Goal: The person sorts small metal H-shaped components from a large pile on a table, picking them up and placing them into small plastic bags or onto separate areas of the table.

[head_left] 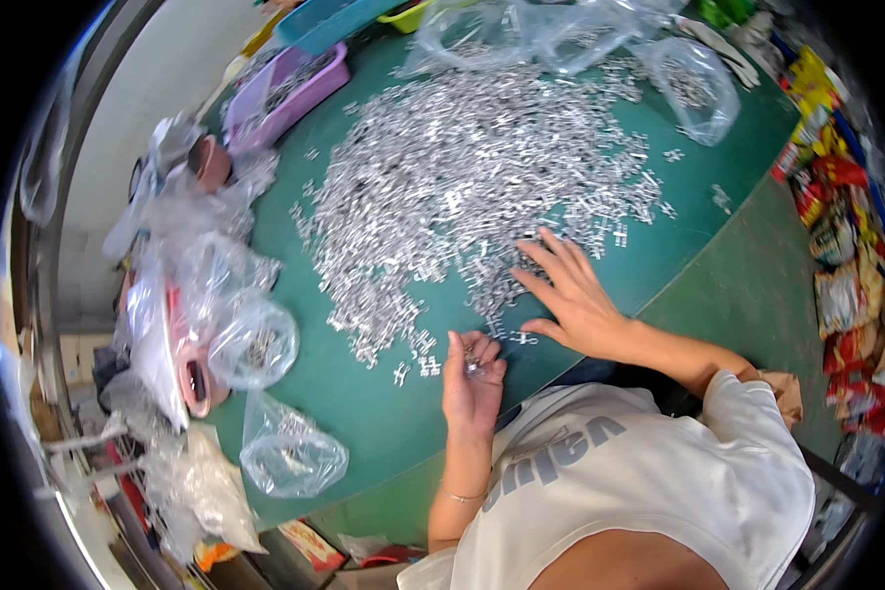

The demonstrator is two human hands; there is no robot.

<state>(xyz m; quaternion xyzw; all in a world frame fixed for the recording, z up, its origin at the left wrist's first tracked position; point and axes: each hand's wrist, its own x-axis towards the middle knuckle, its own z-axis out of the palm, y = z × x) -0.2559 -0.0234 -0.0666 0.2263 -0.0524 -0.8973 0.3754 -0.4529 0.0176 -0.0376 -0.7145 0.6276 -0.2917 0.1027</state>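
Note:
A wide heap of small silver metal pieces (442, 177) covers the middle of the green table (678, 261). Their exact kind is too small to make out. My left hand (472, 388) is at the near edge of the heap, palm up, its fingers curled around a few of the metal pieces. To its right, my right hand (580, 305) is spread palm down, fingertips at the near right edge of the heap. A few loose pieces lie between the thumb of that hand and my left hand.
A purple basket (315, 84) and a blue basket (339, 22) stand at the far left. Clear plastic bags (295, 457) with metal pieces lie along the left side, and another bag (698, 93) at the far right. Colourful packets (841, 285) line the right.

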